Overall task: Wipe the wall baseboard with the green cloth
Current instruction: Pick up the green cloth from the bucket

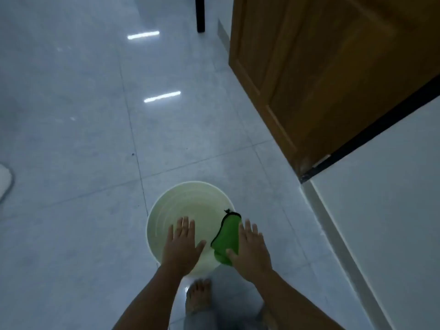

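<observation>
A green cloth (226,234) with a dark edge hangs over the right rim of a pale bucket (190,203) standing on the floor. My left hand (182,246) is spread flat, palm down, above the bucket and holds nothing. My right hand (252,251) is open too, fingers apart, just right of the cloth, its thumb touching the cloth's lower fold. The grey baseboard (333,239) runs along the foot of the white wall (385,210) on the right.
A brown wooden door (321,75) stands ahead on the right, with a black strip (371,132) at the wall's edge. A dark furniture leg (200,13) is at the top. My bare foot (198,296) rests behind the bucket. A white object (4,179) lies at the far left.
</observation>
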{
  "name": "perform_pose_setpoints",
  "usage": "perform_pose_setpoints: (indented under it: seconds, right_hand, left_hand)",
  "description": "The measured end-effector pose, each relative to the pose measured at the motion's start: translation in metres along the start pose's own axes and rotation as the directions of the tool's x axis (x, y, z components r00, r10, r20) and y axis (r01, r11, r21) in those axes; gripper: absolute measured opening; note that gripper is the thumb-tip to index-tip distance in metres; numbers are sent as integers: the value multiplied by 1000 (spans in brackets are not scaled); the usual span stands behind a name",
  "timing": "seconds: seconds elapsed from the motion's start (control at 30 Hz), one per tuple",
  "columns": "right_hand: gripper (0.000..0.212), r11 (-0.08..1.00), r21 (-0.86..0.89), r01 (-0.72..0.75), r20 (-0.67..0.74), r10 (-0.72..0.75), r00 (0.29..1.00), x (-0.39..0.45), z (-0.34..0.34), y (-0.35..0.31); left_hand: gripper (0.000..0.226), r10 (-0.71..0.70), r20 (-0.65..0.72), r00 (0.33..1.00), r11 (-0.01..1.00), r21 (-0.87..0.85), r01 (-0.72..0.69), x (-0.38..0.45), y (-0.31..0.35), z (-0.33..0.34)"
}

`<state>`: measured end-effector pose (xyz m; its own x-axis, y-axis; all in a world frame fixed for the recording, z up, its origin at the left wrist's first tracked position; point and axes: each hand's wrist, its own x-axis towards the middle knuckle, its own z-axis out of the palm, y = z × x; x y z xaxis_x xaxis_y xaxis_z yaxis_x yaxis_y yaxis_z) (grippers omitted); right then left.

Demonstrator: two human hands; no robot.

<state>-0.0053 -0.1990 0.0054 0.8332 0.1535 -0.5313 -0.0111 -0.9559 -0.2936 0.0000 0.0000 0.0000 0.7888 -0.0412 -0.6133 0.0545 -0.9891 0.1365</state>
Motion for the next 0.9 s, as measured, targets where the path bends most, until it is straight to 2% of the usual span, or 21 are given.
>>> perform_pose_setpoints:
  seconds: [0.1,0.2,0.27,0.4,0.5,0.6,0.7,0.8,0.9]
  right_hand:
    - [96,983,177,-39,-109,59,992,18,41,-10]
    - [99,949,314,-6,-197,71,978,33,74,-13]
    - [96,936,345,66,-245,22,969,36,87,-4]
    - [86,879,452,150,-242,-41,969,41,89,5]
    - [74,772,604,199,-215,-82,973,41,81,6]
    - [63,626,729,275,-278,-96,956,48,79,23]
    - [57,596,735,323,-344,-83,935,54,83,47]
    - [55,653,646,395,-447,-96,889,51,81,65]
    - [54,705,595,386,-489,-64,870,52,67,82]
  left_hand:
    - [97,-12,-96,995,999,-32,9,23,-5,46]
    - [72,10,-131,991,996,-85,-21,36,2,90]
    - [69,34,-265,964,996,-74,-55,35,7,109]
    - [70,16,-413,911,991,-114,-69,36,3,123]
    - [71,34,-463,886,990,-106,-94,39,-2,125]
    - [70,60,-510,858,988,-95,-125,45,-3,131]
    - [69,117,-547,829,983,-57,-176,59,8,131]
    - [67,161,-587,793,977,-17,-212,67,35,126]
    - [70,185,-606,774,976,20,-217,69,58,108]
